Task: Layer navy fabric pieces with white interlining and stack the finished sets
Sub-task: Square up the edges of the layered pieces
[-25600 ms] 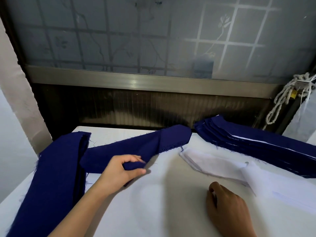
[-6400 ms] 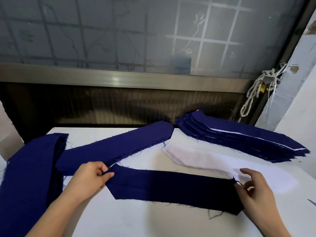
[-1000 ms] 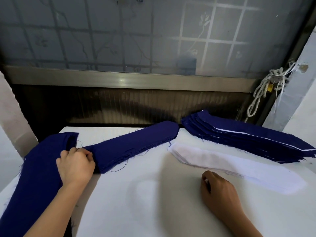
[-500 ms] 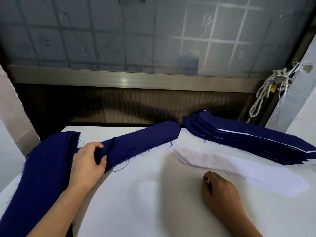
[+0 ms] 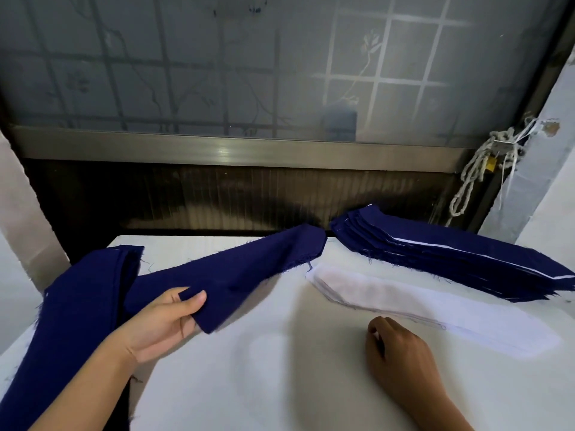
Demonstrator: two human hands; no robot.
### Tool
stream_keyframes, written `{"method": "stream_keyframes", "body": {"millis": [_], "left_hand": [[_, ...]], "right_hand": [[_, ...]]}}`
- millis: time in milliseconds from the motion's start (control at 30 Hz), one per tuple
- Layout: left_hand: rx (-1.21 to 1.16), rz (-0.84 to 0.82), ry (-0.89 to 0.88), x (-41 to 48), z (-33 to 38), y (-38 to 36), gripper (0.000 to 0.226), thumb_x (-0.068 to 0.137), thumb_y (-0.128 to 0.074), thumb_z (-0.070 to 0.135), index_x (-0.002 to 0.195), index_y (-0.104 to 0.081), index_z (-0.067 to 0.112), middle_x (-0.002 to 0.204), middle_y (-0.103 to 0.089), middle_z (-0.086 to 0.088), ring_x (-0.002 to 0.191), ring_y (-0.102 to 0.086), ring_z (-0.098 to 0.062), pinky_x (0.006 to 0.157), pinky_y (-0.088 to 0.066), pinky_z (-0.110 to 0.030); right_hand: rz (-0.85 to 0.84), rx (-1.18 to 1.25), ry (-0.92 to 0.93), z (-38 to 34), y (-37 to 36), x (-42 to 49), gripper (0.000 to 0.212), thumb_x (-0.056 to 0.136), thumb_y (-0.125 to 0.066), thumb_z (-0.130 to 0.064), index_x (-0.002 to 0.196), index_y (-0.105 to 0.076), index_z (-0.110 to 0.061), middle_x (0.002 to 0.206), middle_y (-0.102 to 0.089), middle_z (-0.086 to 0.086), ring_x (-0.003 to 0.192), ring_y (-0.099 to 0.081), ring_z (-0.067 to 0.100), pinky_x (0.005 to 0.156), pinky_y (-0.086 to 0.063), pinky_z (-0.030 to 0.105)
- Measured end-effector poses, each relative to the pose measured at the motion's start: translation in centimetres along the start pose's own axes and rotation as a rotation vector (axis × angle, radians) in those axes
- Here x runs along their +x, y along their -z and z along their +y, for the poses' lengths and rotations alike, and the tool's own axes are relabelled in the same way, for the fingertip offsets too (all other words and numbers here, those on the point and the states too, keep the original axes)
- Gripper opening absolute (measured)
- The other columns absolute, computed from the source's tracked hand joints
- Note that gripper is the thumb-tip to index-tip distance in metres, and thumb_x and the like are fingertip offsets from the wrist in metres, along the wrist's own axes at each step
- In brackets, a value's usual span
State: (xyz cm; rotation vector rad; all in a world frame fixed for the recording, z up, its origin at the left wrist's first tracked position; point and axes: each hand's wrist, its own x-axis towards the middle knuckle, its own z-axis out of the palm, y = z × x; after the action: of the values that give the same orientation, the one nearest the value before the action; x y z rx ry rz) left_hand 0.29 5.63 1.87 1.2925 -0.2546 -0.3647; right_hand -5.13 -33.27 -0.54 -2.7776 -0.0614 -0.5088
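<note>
step: draw one navy piece (image 5: 249, 269) off its pile (image 5: 77, 306), table (image 5: 280, 384) left edge | left hand (image 5: 161, 325): fingers clamped on piece's near end | right hand (image 5: 401, 353): fingers curled, empty, beside white interlining (image 5: 435, 309) | advice: peel a single layer, lay flat mid-table, right hand steadying far end

Navy cloth strip (image 5: 236, 272), navy pile (image 5: 77, 309), navy stack (image 5: 451, 259) edged white; white lining (image 5: 435, 309); white table (image 5: 264, 368); frosted grey window (image 5: 249, 63), leaf-and-grid pattern
</note>
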Motion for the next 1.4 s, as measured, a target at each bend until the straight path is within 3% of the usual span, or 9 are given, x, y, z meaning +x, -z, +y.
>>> {"method": "stream_keyframes", "body": {"millis": [200, 433, 633, 767, 867, 967, 1067, 1200, 1400], "left_hand": [[-0.008, 0.039, 0.037, -0.4, 0.1, 0.1, 0.035, 0.098, -0.06, 0.023, 0.122, -0.066, -0.002, 0.128, -0.062, -0.026, 0.115, -0.065, -0.032, 0.087, -0.056, -0.031], [0.122, 0.106, 0.034, -0.7, 0.3, -0.9, 0.034, 0.097, -0.058, 0.028, 0.115, -0.071, 0.002, 0.123, -0.066, -0.023, 0.114, -0.065, -0.034, 0.083, -0.056, -0.03], [0.133, 0.129, 0.059, -0.7, 0.4, -1.4, 0.033, 0.095, -0.059, 0.028, 0.112, -0.072, 0.002, 0.121, -0.068, -0.021, 0.114, -0.065, -0.033, 0.085, -0.057, -0.031], [0.119, 0.101, 0.092, -0.5, 0.4, -1.5, 0.035, 0.094, -0.061, 0.028, 0.112, -0.072, 0.001, 0.12, -0.068, -0.022, 0.113, -0.065, -0.034, 0.085, -0.056, -0.03], [0.122, 0.098, 0.103, -0.4, 0.4, -1.5, 0.033, 0.093, -0.061, 0.028, 0.109, -0.073, 0.001, 0.118, -0.068, -0.022, 0.111, -0.067, -0.034, 0.083, -0.056, -0.03], [0.124, 0.127, 0.098, -0.5, 0.4, -1.3, 0.033, 0.093, -0.061, 0.027, 0.108, -0.073, 0.0, 0.116, -0.069, -0.022, 0.109, -0.068, -0.033, 0.081, -0.056, -0.03], [0.12, 0.22, 0.051, -0.6, 0.5, -1.2, 0.03, 0.094, -0.061, 0.026, 0.104, -0.075, 0.003, 0.11, -0.072, -0.02, 0.103, -0.07, -0.032, 0.077, -0.058, -0.03], [0.206, 0.378, -0.072, -0.4, 0.7, -1.5, 0.025, 0.09, -0.065, 0.027, 0.069, -0.075, 0.018, 0.06, -0.06, -0.011, 0.051, -0.052, -0.02, 0.051, -0.047, -0.024], [0.44, 0.322, 0.002, 0.4, -0.7, -1.6, 0.024, 0.09, -0.071, 0.019, 0.068, -0.069, 0.008, 0.057, -0.059, -0.018, 0.043, -0.051, -0.023, 0.042, -0.041, -0.025]], "right_hand": [[0.156, 0.002, 0.187, 0.2, -0.1, 0.0, 0.04, 0.085, -0.056, -0.037, 0.119, -0.057, -0.015, 0.106, -0.06, -0.002, 0.092, -0.06, 0.021, 0.071, -0.053, 0.033], [0.042, 0.059, 0.276, 0.6, -0.1, -0.2, 0.068, 0.083, -0.059, -0.038, 0.145, -0.037, -0.021, 0.143, -0.043, -0.006, 0.129, -0.042, 0.012, 0.104, -0.039, 0.032], [-0.088, 0.128, 0.352, -0.3, 0.3, 0.1, 0.03, 0.089, -0.049, -0.043, 0.113, -0.06, -0.029, 0.11, -0.059, -0.017, 0.099, -0.057, 0.009, 0.085, -0.047, 0.028], [-0.175, 0.422, 0.038, -3.0, -0.2, 1.3, 0.036, 0.086, -0.051, -0.063, 0.113, -0.053, -0.039, 0.096, -0.058, -0.02, 0.092, -0.053, 0.001, 0.081, -0.043, 0.022], [-0.468, 0.431, -0.083, -4.7, -0.4, 3.2, 0.059, 0.078, -0.074, -0.04, 0.126, -0.04, -0.041, 0.107, -0.059, -0.009, 0.096, -0.058, 0.008, 0.084, -0.046, 0.022], [-0.543, 0.531, -0.082, -5.0, -0.2, 4.0, 0.047, 0.076, -0.077, -0.018, 0.118, -0.058, -0.029, 0.104, -0.067, -0.005, 0.093, -0.065, 0.011, 0.086, -0.052, 0.025], [-0.379, 0.913, -0.196, -2.9, 0.7, 3.5, 0.034, 0.079, -0.07, 0.007, 0.106, -0.068, -0.013, 0.097, -0.074, 0.005, 0.09, -0.071, 0.019, 0.082, -0.056, 0.03], [-0.05, 1.205, -0.487, 2.4, 2.9, 2.2, 0.016, 0.077, -0.066, 0.007, 0.09, -0.068, -0.003, 0.073, -0.068, 0.014, 0.056, -0.06, 0.02, 0.045, -0.047, 0.027], [0.097, 1.088, -0.691, 7.5, 4.4, -0.3, 0.014, 0.087, -0.065, -0.002, 0.079, -0.058, 0.006, 0.052, -0.044, 0.014, 0.046, -0.04, 0.021, 0.046, -0.037, 0.031]]}}
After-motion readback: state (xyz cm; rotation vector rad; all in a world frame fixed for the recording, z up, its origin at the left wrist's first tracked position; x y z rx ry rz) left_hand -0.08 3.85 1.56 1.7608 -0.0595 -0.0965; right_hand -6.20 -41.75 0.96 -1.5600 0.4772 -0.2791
